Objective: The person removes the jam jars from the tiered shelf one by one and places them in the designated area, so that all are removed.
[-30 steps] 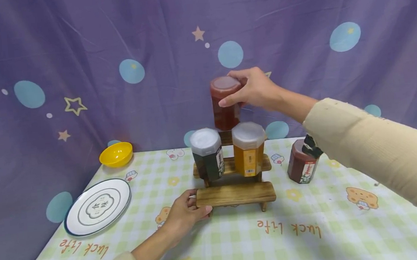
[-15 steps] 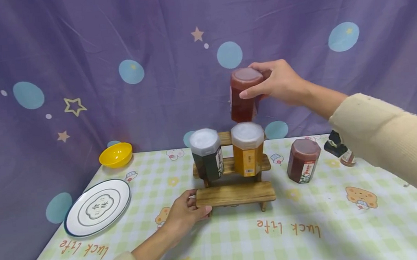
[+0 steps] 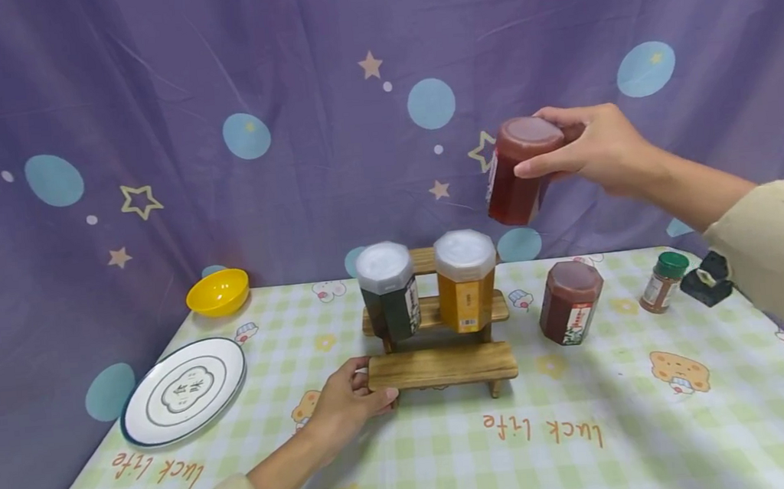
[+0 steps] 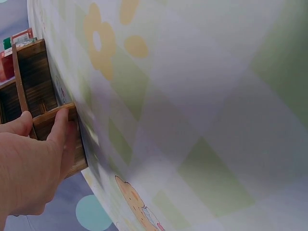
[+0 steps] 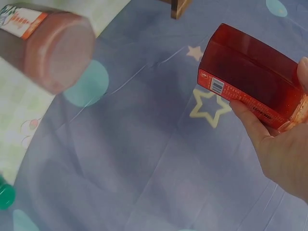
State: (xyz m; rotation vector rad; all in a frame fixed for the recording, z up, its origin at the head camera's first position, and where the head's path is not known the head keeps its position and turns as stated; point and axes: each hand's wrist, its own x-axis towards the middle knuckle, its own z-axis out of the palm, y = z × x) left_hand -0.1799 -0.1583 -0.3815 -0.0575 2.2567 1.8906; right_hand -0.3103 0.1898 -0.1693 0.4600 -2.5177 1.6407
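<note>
My right hand (image 3: pixel 602 147) grips a dark red jar (image 3: pixel 521 177) near its lid, holding it in the air, tilted, to the right of the wooden stepped rack (image 3: pixel 443 365). In the right wrist view the jar (image 5: pixel 245 67) shows a red label with a barcode. The left hand (image 3: pixel 349 401) holds the left end of the rack's lowest step, thumb on one side and fingers on the other, also seen in the left wrist view. On the middle step stand a dark jar (image 3: pixel 389 298) and an amber jar (image 3: pixel 467 284), both with whitish lids.
Right of the rack, a second red jar (image 3: pixel 571 303) stands on the checked tablecloth (image 3: pixel 588 452). Beyond it are a green-capped spice bottle (image 3: pixel 664 282) and a small black object (image 3: pixel 707 281). A yellow bowl (image 3: pixel 219 292) and a white plate (image 3: pixel 184 391) lie at the left.
The right hand has carried the red jar rightward from behind the rack's jars, tilting it along the way. My left hand keeps its place on the lowest step.
</note>
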